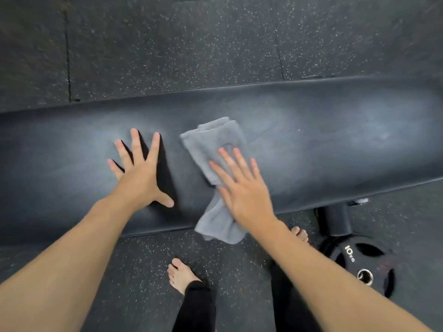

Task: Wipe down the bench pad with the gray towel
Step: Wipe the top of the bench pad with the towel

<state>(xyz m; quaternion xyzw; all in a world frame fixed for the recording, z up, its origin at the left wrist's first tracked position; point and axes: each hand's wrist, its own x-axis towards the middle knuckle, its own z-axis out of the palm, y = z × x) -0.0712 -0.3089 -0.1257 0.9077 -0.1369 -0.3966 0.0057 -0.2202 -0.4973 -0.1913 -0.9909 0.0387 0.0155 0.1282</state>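
Note:
A long black bench pad (pixel 311 144) runs across the head view from left to right. A folded gray towel (pixel 211 144) lies across its middle, and one end droops over the near edge. My right hand (pixel 242 188) presses flat on the towel with fingers spread; it is slightly blurred. My left hand (pixel 137 168) rests palm down on the bare pad just left of the towel, fingers splayed, holding nothing.
Dark speckled rubber flooring (pixel 167 44) surrounds the bench. A black 10 kg weight plate (pixel 364 264) lies on the floor at the lower right beside a black bench leg (pixel 336 219). My bare feet (pixel 181 275) stand close to the near edge.

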